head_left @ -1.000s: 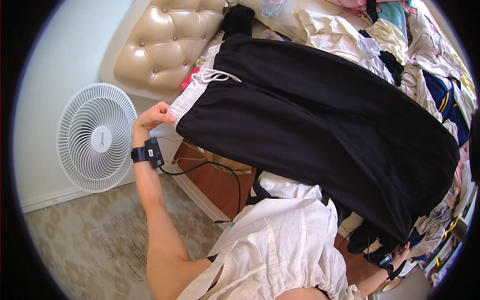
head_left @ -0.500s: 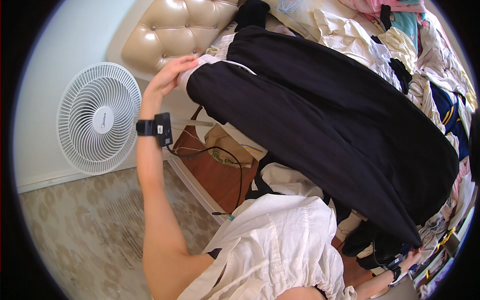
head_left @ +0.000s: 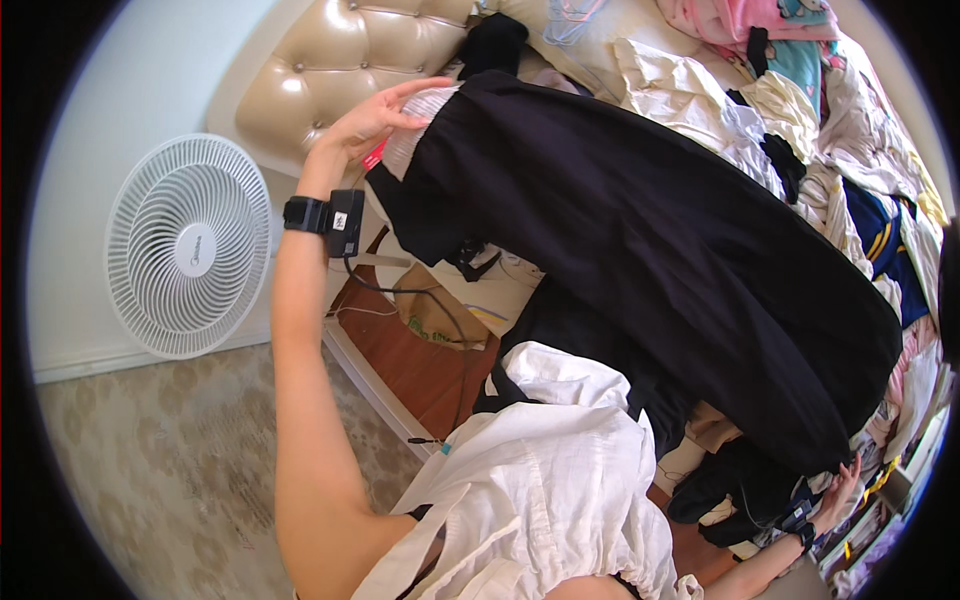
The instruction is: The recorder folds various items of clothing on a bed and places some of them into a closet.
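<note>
Black trousers with a pale gathered elastic waistband are stretched across the view, from upper left to lower right. At the waistband is my left hand, its thumb and fingers around the edge and a few fingers stretched out. A red tag shows just under that hand. My right hand is at the lower right, fingers at the hem end of the legs; its grip is partly hidden. One leg lies on top, while dark cloth hangs below it, toward my body.
A white fan stands by the wall on the left. The tufted beige headboard is at the upper left. Piled clothes cover the bed. A brown paper bag sits below the trousers, and a black cable runs from my left wrist.
My left hand has moved up and slightly right along the waistband. The near leg of the trousers has dropped below the other. My right hand has risen a little.
</note>
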Action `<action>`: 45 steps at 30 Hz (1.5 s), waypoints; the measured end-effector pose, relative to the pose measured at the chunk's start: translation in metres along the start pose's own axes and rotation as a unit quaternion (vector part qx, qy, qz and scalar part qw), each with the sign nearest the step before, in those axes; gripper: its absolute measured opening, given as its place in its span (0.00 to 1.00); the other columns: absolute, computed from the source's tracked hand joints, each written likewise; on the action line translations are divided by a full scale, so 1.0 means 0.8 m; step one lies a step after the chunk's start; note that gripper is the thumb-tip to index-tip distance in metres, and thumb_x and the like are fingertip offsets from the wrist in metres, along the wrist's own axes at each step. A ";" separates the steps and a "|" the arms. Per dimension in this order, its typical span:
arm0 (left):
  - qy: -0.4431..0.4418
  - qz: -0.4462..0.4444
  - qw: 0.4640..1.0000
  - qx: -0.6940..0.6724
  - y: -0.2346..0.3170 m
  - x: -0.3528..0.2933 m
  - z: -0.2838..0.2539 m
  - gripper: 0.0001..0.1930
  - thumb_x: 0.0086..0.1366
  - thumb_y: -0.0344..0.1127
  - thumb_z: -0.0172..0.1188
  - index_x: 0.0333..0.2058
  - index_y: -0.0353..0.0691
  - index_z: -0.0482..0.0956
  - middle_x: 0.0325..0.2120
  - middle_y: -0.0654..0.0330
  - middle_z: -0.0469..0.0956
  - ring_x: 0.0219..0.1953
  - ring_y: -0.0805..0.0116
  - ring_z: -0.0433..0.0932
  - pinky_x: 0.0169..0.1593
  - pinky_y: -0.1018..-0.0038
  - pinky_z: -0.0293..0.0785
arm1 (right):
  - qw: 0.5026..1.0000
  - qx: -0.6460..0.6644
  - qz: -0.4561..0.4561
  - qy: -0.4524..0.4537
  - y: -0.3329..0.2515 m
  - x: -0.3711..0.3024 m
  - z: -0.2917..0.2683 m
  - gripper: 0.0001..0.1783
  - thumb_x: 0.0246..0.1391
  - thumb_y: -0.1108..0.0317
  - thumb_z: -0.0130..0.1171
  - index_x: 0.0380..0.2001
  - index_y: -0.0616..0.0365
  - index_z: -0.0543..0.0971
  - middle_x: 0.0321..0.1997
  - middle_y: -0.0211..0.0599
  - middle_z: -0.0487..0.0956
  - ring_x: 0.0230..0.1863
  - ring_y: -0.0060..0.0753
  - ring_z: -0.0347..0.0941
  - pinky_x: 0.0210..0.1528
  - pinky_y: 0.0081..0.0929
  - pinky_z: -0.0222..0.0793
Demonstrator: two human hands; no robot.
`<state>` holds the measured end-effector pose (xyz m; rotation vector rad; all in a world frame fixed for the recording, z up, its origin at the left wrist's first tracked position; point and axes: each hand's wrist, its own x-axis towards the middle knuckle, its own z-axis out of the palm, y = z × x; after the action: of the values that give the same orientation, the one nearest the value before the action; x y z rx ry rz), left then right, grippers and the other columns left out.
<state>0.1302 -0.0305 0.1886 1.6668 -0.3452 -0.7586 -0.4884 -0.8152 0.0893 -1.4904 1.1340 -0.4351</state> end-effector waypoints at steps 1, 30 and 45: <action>-0.016 -0.025 0.999 0.036 -0.005 0.008 -0.003 0.29 0.55 0.27 0.58 0.57 0.39 0.61 0.52 0.61 0.66 0.50 0.75 0.67 0.56 0.78 0.61 | 0.999 -0.029 -0.015 0.011 0.016 -0.001 -0.011 0.32 0.43 0.79 0.47 0.56 0.52 0.64 0.56 0.36 0.65 0.47 0.26 0.66 0.46 0.19 0.63; 0.217 0.048 0.970 0.098 -0.037 -0.023 -0.108 0.18 0.64 0.39 0.51 0.51 0.41 0.67 0.47 0.66 0.69 0.50 0.77 0.65 0.56 0.81 0.54 | 0.962 -0.223 -0.082 0.138 -0.087 -0.035 0.081 0.12 0.48 0.72 0.57 0.38 0.58 0.72 0.26 0.23 0.71 0.23 0.14 0.62 0.22 0.14 0.55; 0.263 0.009 0.946 0.191 -0.036 0.007 -0.039 0.14 0.59 0.44 0.56 0.42 0.47 0.72 0.31 0.73 0.71 0.34 0.82 0.66 0.39 0.81 0.60 | 0.999 0.016 0.008 -0.045 -0.069 -0.058 0.065 0.42 0.42 0.76 0.59 0.60 0.43 0.53 0.60 0.41 0.57 0.57 0.32 0.58 0.57 0.27 0.53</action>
<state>0.1494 -0.0033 0.1614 2.1514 -0.1288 -0.2118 -0.4468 -0.7554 0.1400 -1.4587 1.0620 -0.3692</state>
